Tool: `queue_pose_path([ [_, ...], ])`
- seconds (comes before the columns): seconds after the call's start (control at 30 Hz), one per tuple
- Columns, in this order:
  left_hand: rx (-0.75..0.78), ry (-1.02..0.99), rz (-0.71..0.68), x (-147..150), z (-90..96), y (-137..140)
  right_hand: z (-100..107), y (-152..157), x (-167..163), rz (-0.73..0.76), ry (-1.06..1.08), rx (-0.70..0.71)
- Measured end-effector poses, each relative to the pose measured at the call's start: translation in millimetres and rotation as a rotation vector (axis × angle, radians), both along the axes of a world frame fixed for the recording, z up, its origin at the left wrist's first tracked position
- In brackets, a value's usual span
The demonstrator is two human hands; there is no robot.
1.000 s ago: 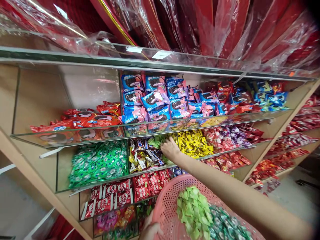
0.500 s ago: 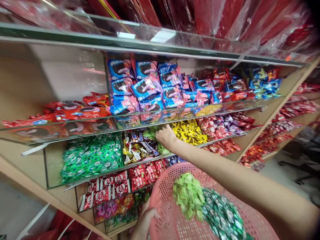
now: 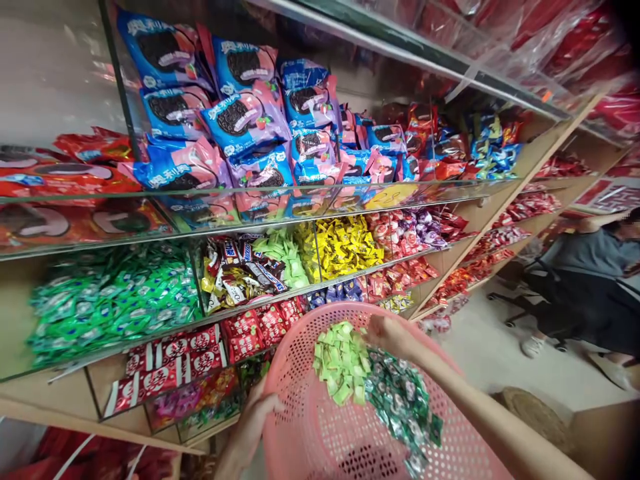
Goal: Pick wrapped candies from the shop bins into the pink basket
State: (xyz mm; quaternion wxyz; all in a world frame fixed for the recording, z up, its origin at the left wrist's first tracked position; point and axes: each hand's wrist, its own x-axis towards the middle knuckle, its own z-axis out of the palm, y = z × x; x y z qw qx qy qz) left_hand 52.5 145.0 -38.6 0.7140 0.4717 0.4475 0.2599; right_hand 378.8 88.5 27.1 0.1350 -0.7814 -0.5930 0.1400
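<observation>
My left hand (image 3: 254, 419) grips the left rim of a pink perforated plastic basket (image 3: 294, 363), its thumb over the edge. Inside the basket lie a heap of light green wrapped candies (image 3: 341, 365) and a heap of dark green shiny wrapped candies (image 3: 404, 397). My right hand (image 3: 389, 335) is over the far part of the basket, beside the light green heap. Its fingers are curled closed, and whatever they hold is hidden. On the shelf beyond, light green candies (image 3: 290, 257) lie beside chocolate bars (image 3: 245, 270) in one glass compartment.
Green candies (image 3: 117, 300) fill the compartment at left, yellow candies (image 3: 345, 250) the one at right. Blue and pink cookie packs (image 3: 245, 123) stack above a glass shelf edge (image 3: 240, 237). Red packets (image 3: 165, 377) lie below. A person (image 3: 583, 267) sits at far right, near a round brown object (image 3: 535, 417).
My right hand has come back from the light green candies on the shelf to above the basket. The view has shifted closer and to the right; my left hand still grips the rim.
</observation>
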Motion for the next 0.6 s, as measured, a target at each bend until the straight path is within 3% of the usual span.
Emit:
queue_pose_path([
  [0.07,0.016,0.0,-0.022,1.4,3.1,-0.6,-30.0,0.9,7.6,-0.032,0.002,-0.033],
  [0.13,0.028,0.003,-0.034,2.1,5.5,-1.1,-42.7,4.5,6.8,-0.046,-0.007,-0.045],
  [0.27,-0.024,0.035,0.011,1.4,2.8,-1.0,-44.0,18.0,-1.1,-0.074,-0.03,-0.044],
  [0.5,-0.111,0.057,0.066,1.0,-18.1,2.1,-55.1,24.8,-1.7,-0.055,-0.078,0.042],
  [0.6,-0.122,0.041,0.071,2.0,-22.3,5.1,-34.2,22.0,-1.8,-0.016,-0.182,0.073],
])
